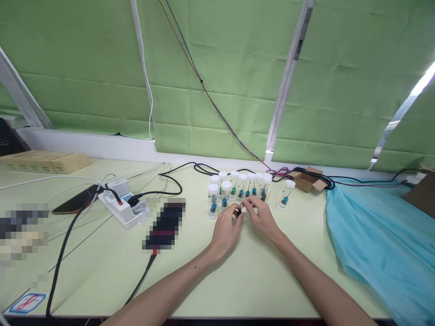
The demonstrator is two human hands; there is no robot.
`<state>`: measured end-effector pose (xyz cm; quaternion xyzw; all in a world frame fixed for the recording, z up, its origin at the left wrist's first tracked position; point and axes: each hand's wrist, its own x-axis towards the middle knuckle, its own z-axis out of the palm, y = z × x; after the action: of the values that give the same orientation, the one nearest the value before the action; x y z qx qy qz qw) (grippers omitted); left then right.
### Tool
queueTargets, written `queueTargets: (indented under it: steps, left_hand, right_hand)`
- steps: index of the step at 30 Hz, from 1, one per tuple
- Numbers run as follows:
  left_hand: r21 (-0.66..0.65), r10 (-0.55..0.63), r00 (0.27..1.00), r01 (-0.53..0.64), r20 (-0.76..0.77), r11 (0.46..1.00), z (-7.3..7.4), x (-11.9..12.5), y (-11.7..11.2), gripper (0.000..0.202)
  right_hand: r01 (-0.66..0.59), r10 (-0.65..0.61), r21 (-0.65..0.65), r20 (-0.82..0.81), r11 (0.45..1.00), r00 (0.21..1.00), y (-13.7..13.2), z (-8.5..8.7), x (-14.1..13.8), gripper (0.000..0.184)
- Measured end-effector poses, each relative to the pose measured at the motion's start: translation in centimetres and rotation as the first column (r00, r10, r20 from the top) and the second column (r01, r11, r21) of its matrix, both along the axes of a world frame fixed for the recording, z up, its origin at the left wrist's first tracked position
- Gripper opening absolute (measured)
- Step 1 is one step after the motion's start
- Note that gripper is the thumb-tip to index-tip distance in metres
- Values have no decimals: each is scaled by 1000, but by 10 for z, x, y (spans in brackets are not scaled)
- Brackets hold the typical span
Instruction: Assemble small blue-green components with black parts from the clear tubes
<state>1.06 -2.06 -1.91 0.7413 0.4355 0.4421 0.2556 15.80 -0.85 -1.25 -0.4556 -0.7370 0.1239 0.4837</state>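
Both my hands meet at the middle of the pale green table [238, 280]. My left hand [226, 231] is curled, its fingertips pinching a small dark part [239, 213]. My right hand [261, 217] has its fingers bent and touches the same part from the right. Just behind the hands stand several clear plastic vials with white caps [234, 188], each holding a blue or green piece. One more vial [285, 195] stands apart to the right.
A white power strip [120, 206] with black cables sits left, beside a black phone [73, 200]. A blurred dark device [165, 225] lies in the left middle. A small open cardboard box [307, 179] is at the back, blue cloth [380, 244] on the right, tan boxes [44, 162] far left.
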Motion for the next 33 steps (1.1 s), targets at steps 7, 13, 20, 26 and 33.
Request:
queueTargets:
  steps: [7, 13, 20, 26, 33]
  left_hand:
    - [-55, 24, 999, -23, 35, 998, 0, 1, 2, 13]
    - [-160, -5, 994, 23, 113, 987, -1, 3, 3, 14]
    - [-253, -41, 974, 98, 222, 962, -2, 5, 2, 14]
    - [-256, -49, 960, 123, 277, 959, -4, 6, 3, 14]
    - [-266, -64, 953, 146, 295, 953, -6, 7, 3, 14]
  right_hand:
    - [135, -138, 59, 60, 989, 989, 10, -1, 22, 20]
    - [195, -197, 33, 282, 980, 939, 22, -10, 39, 18]
    - [270, -202, -78, 477, 960, 855, 22, -13, 41, 23]
    - [331, -218, -112, 553, 937, 804, 22, -13, 37, 24]
    - [349, -215, -131, 577, 928, 788, 24, -15, 35, 23]
